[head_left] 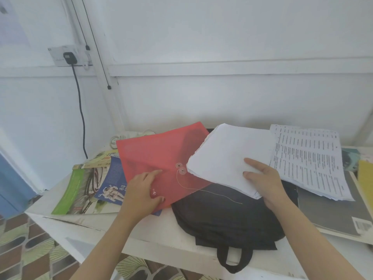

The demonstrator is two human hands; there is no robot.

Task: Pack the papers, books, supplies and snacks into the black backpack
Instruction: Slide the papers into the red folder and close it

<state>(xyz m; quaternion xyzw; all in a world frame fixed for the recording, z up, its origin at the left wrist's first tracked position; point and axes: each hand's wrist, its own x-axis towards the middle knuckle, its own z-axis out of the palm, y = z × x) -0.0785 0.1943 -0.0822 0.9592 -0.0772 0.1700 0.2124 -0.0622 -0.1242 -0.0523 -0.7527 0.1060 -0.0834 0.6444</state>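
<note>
The black backpack (226, 219) lies flat on the white table (165, 235), its handle loop hanging over the front edge. A red string-tie envelope folder (161, 154) rests partly on the backpack's left side, and my left hand (144, 188) grips its lower left corner. My right hand (262, 178) holds a thick stack of blank white papers (228, 154) above the backpack, thumb on top. A printed stack of papers (308, 158) lies to the right. Books (88, 188) with green and blue covers lie at the left, partly under the folder.
A grey book (331, 213) and a yellow item (366, 178) sit at the right edge of the table. A black cable (80, 110) hangs from a wall socket (64, 55) at the back left. Patterned floor shows below the table's front edge.
</note>
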